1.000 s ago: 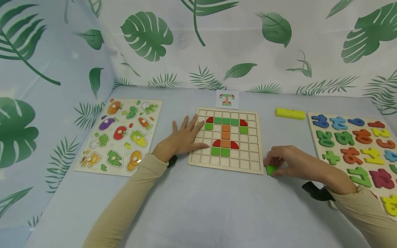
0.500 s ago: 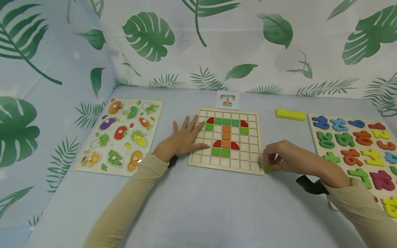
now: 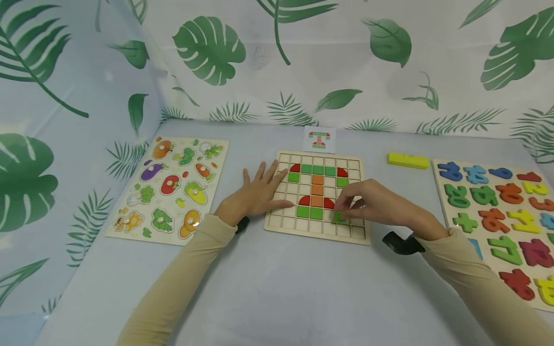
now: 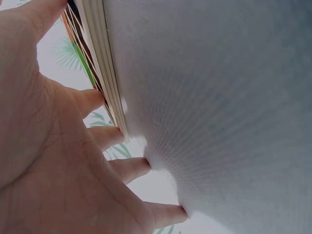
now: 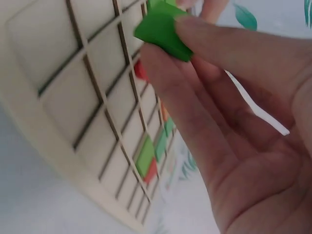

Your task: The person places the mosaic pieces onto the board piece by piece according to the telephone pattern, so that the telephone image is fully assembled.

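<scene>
A wooden grid board (image 3: 285,222) lies in the middle of the table, with green, orange and red pieces set in its cells. My right hand (image 3: 374,202) pinches a green square block (image 5: 163,31) between thumb and fingers, just over the board's lower right cells. In the head view the block overlaps the cell beside the two lower green squares. My left hand (image 3: 255,194) rests with fingers spread on the board's left edge; in the left wrist view some fingertips (image 4: 168,214) touch the table beyond it. Behind the board stands a small pattern card (image 3: 319,139) showing a similar figure.
A vegetable puzzle board (image 3: 173,190) lies to the left. On the right is a number puzzle board (image 3: 472,229) with coloured numerals, partly under the right forearm. A yellow block (image 3: 408,160) lies between it and the grid board. Leaf-printed cloth walls rise behind and at the left.
My right hand has lifted the green block from the table beside the board's right edge and carried it left over the grid. The left hand stays in place.
</scene>
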Tool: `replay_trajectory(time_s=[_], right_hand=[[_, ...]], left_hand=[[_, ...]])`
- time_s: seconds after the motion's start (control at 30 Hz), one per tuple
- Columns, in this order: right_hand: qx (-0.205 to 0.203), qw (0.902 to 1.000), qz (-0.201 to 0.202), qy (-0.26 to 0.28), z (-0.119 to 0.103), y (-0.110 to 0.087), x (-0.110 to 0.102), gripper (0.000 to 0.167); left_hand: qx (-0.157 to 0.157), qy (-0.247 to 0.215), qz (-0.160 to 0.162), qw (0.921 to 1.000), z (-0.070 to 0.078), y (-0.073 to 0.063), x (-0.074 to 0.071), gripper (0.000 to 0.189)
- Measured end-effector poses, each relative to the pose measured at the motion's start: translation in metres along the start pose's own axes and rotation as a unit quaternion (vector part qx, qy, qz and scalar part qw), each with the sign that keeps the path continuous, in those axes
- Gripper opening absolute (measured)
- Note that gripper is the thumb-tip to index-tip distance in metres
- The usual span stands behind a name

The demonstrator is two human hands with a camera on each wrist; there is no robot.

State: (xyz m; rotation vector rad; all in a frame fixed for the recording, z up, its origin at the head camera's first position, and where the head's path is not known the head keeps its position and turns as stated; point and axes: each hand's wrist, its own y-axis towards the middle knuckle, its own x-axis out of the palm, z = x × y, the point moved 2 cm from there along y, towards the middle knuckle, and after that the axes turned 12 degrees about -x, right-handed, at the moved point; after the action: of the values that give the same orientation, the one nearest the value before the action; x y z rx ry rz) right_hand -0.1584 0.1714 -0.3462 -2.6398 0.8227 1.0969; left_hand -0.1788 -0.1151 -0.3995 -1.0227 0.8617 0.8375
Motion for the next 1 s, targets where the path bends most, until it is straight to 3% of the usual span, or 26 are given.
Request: replay_trajectory(time_s=[0.37,0.6,1.0], right_hand=[[0.015,0.9981,0.059,-0.007,0.009,0.013,0.014,0.014],[0.017,0.9983,0.056,0.005,0.012,0.013,0.017,0.014],[0.002,0.9976,0.030,-0.063,0.004,0.018,0.021,0.015]], left_hand=[[-0.007,0.017,0.002,0.9998,0.002,0.001,-0.001,0.094],[-0.013,0.013,-0.004,0.9998,0.002,0.000,0.000,0.094],[-0.009,0.011,-0.004,0.9999,-0.001,0.001,0.002,0.094]])
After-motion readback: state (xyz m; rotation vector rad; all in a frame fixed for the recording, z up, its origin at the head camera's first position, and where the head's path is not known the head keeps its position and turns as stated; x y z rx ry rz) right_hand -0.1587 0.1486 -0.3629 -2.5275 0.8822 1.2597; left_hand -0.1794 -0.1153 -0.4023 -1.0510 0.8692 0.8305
